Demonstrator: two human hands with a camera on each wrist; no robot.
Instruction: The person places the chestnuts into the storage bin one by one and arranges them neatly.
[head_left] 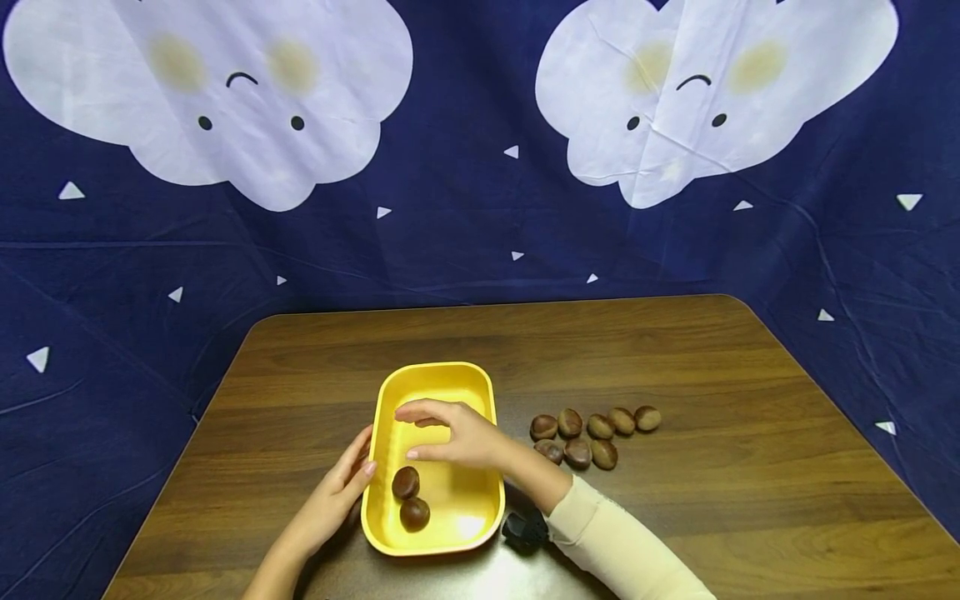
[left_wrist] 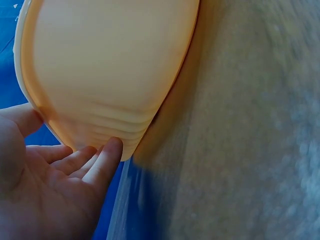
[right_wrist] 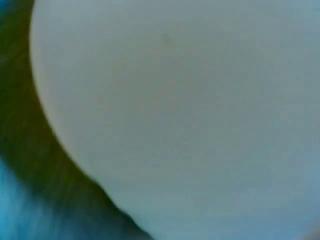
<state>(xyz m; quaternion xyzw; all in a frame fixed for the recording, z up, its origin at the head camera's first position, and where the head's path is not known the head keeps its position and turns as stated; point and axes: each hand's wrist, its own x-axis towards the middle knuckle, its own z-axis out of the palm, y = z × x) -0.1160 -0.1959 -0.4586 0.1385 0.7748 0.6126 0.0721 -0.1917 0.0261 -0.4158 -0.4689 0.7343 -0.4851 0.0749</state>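
A yellow box (head_left: pixel 477 467) stands on the table with two chestnuts (head_left: pixel 415 514) inside, close together near its left wall. At that left side, my left hand (head_left: pixel 333 500) grips the box, thumb at the rim and fingers against the outer wall; the left wrist view shows the hand (left_wrist: pixel 65 185) against the box wall (left_wrist: pixel 110 60). Over the middle of the box my right hand (head_left: pixel 457 435) hovers with thumb and fingers apart, nothing visible between them. A blurred pale surface (right_wrist: pixel 175 110) fills most of the right wrist view, where the hand cannot be made out.
Several chestnuts (head_left: pixel 577 453) lie in two rows on the wooden table (head_left: pixel 720 358), right of the box. A small black object (head_left: pixel 524 532) is beside the right sleeve (head_left: pixel 622 542). Behind the table hangs a dark blue cloth (head_left: pixel 465 233) with clouds on it.
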